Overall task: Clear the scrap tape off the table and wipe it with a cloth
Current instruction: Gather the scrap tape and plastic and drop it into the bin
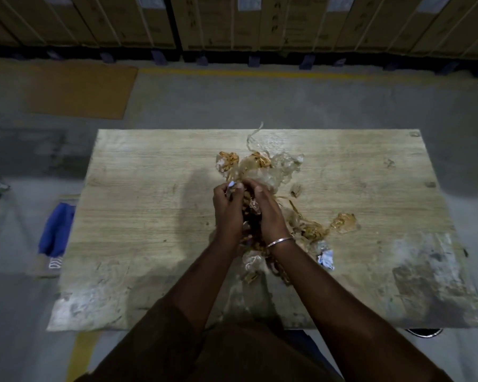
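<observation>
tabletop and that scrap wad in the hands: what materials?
Tabletop: looks like wood-grain laminate or veneer, pale and matte; straight grain lines, worn whitish patches near the front corners. Scrap tape: thin clear plastic film with orange-brown print, glossy and crumpled; likely packing tape. Both hands, left hand and right hand, grip it.

Pale wood-grain table [138, 216] showing whitish-grey smears at its near left and near right corners. Scrap tape [262, 166] at mid-table appearing clear with orange-brown print; a white-blue scrap [326, 259] lying toward the near right. A silver bangle [279, 242] circling one wrist. A blue cloth [56, 230] hanging beside the left edge.
</observation>
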`<state>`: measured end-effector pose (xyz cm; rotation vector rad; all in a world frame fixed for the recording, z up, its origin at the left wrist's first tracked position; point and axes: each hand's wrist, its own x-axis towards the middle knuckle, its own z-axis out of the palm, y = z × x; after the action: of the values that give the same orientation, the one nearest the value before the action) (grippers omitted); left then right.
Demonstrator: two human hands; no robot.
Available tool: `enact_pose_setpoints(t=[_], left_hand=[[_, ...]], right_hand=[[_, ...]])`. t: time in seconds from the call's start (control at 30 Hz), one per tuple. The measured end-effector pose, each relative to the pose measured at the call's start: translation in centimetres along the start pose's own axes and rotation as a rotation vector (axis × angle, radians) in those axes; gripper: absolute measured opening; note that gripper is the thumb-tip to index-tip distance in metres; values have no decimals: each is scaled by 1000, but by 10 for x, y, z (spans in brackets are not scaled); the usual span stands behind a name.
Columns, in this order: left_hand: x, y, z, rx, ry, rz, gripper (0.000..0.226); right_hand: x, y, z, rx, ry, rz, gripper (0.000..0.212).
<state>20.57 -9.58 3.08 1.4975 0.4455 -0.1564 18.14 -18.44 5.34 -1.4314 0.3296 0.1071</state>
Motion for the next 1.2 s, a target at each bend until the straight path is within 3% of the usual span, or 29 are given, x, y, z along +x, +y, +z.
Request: enact_pose_setpoints(t=[0.13, 0.3, 0.47, 0.67, 0.8, 0.87, 0.97, 1.07, 1.2], left_hand=[[-6, 8, -14, -34, 26, -42, 38], [-9, 14, -35, -113, 122, -110, 32], [-6, 20, -46, -172, 91, -54, 24], [-4, 30, -52, -212, 58, -86, 21], [-2, 36, -61, -324, 54, -152, 43], [-7, 41, -61, -365, 33, -165, 45], [-17, 47, -57, -351, -12, -148, 35], [-25, 45, -52, -269, -100, -116, 28], [-45, 57, -45, -215, -149, -115, 17]], right_hand=[[-13, -9, 11, 116, 60, 45, 48], [-20, -9, 7, 64, 220, -17, 27], [-23, -3, 11, -143, 244, -65, 20], [-28, -10, 17, -432, 252, -87, 47], [-24, -8, 21, -548, 238, -33, 68], [-33, -24, 33, -438, 173, -25, 63], [-39, -36, 58, -50, 98, 41, 51], [-40, -42, 79, 73, 262, -31, 34], [-42, -46, 83, -16, 403, -153, 24]])
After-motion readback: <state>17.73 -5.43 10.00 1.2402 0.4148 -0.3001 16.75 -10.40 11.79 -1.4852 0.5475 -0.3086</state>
